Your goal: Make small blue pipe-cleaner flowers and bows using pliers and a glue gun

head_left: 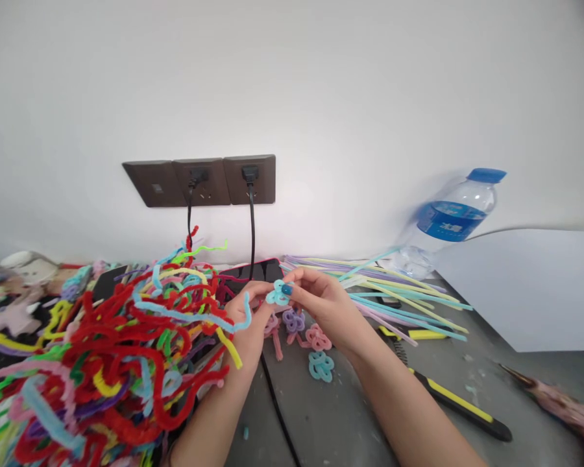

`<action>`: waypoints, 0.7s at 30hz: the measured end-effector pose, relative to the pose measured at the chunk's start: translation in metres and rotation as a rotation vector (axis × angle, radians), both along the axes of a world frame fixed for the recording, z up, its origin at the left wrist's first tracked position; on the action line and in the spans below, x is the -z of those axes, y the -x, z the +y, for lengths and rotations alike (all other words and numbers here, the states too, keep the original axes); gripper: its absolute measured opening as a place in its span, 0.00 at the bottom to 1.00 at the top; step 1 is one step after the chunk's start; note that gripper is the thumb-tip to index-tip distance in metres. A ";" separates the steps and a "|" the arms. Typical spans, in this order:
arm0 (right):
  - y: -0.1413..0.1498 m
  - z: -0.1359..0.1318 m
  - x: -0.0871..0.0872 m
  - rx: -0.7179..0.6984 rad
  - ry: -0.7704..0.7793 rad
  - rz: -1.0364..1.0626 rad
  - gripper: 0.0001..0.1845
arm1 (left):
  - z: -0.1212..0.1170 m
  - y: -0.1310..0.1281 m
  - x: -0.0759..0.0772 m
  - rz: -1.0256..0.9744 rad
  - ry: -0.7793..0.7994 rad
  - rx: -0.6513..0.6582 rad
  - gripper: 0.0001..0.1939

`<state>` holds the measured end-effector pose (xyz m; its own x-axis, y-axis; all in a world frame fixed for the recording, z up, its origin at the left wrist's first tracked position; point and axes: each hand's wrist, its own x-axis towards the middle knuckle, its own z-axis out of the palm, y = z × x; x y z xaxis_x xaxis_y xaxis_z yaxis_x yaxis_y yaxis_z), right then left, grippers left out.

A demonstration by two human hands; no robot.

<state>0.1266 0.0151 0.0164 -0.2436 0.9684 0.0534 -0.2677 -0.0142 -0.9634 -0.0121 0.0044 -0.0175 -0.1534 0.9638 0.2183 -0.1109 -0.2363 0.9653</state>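
Observation:
A small light-blue pipe cleaner flower is pinched between my two hands above the table. My left hand grips its left side, with part of the fingers hidden behind the thumb. From the right, my right hand presses it between thumb and fingers; the thumbnail is dark blue. Just below lie finished-looking looped flowers: a purple flower, a pink flower, another pink flower with a stem, and a teal flower.
A tangled heap of coloured pipe cleaners spreads at left. Straight pipe cleaners lie at right, near a tilted water bottle, white paper and a yellow-black handled tool. A black cable crosses the grey table.

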 end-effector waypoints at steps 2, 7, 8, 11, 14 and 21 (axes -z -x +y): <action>-0.001 0.001 0.001 0.059 -0.012 -0.007 0.16 | -0.003 -0.004 -0.003 -0.108 0.126 0.039 0.09; -0.003 0.004 0.003 0.146 -0.046 -0.031 0.17 | -0.011 -0.015 -0.017 -0.363 0.346 0.194 0.21; -0.003 0.004 0.004 0.138 -0.057 -0.041 0.17 | -0.012 -0.016 -0.019 -0.395 0.357 0.190 0.21; 0.000 0.003 0.003 0.112 -0.091 -0.063 0.18 | -0.012 -0.018 -0.020 -0.487 0.373 0.121 0.21; 0.001 0.002 0.003 0.100 -0.116 -0.082 0.17 | -0.011 -0.019 -0.019 -0.525 0.380 0.071 0.19; -0.002 0.002 -0.001 0.039 -0.115 -0.068 0.16 | -0.012 -0.019 -0.019 -0.507 0.406 0.071 0.21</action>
<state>0.1282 0.0167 0.0171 -0.2131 0.9656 0.1492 -0.2004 0.1062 -0.9739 0.0067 -0.0076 0.0019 -0.0749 0.9658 -0.2484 -0.5778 0.1609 0.8001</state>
